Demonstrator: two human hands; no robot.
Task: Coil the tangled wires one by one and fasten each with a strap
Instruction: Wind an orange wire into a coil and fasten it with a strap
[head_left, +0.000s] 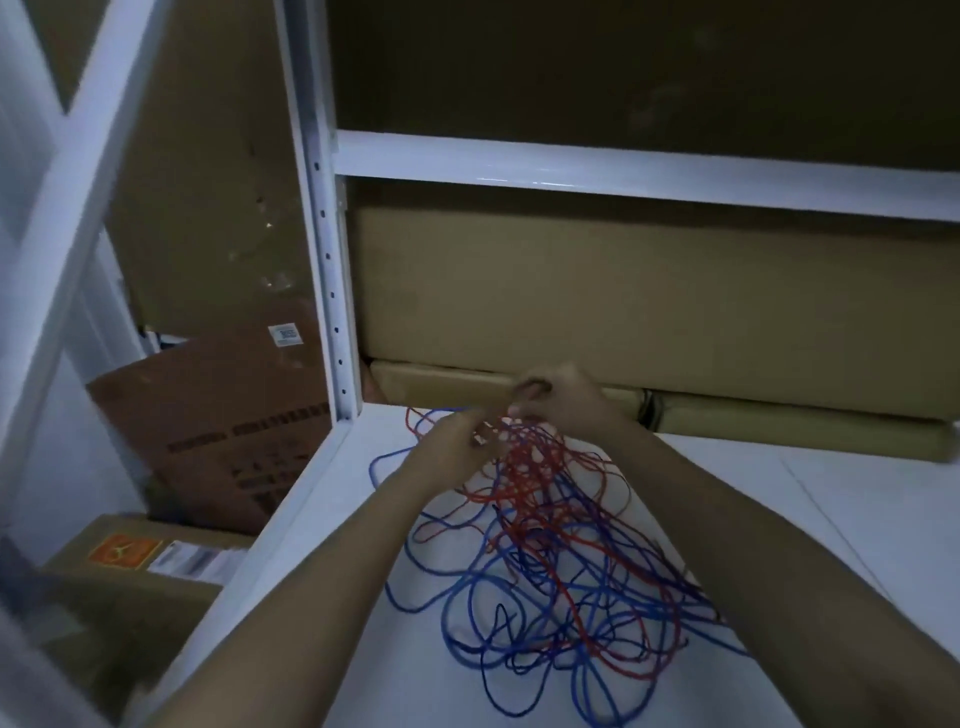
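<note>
working at the white shelf (779, 519), with big cardboard boxes (623, 291) stacked along its back, i have the tangle of red and blue wires (545, 545) spread across the surface in front of me, from near my forearms up to my hands. no strap shows anywhere i can see. my left hand (447, 441) is curled into the far top of the pile, pinching what look like a few strands, though blur hides which ones. my right hand (550, 395), just beyond it, has its fingers curled and pinched on a strand. i judge i'm at the very start, hunting for one wire to free. the risk: pulling hard while the loops cross so densely could cinch a knot tighter, or drag the whole pile off the shelf's left edge.
</note>
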